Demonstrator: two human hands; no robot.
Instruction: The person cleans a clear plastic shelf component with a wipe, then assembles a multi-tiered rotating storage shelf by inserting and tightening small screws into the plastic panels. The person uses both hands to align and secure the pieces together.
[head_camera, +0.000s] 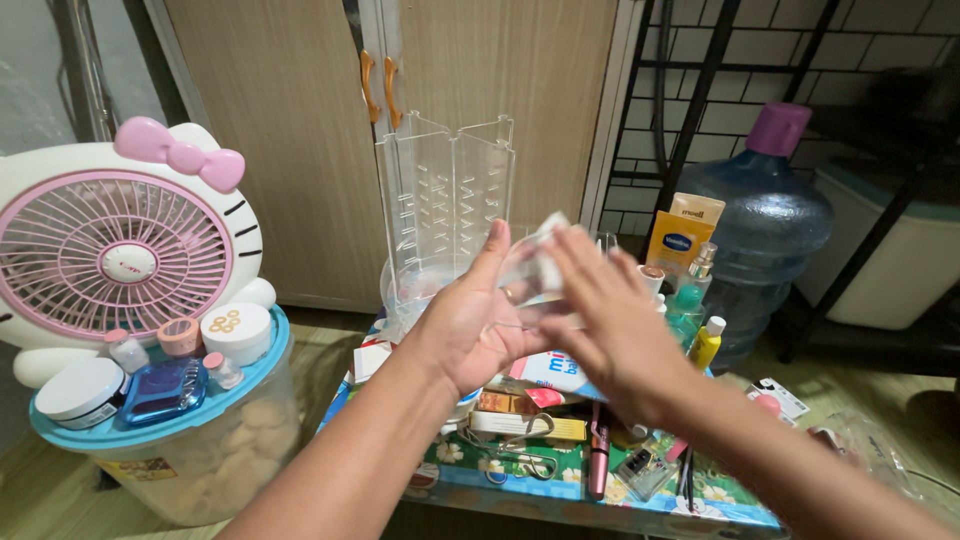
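Head view: both hands raised over the table's (560, 505) middle, one clear plastic piece (532, 268) pinched between them. Left hand (462, 325) cups it from below, right hand (612, 325) grips its top. One clear organizer rack (447, 190) stands at the back edge. One pink fan (115, 255), one water jug (765, 225) flank the table.

Even, soft indoor light is falling from above; the hands (540, 320) are blurring slightly with motion, and straight lines are bowing towards the frame edges beyond them.
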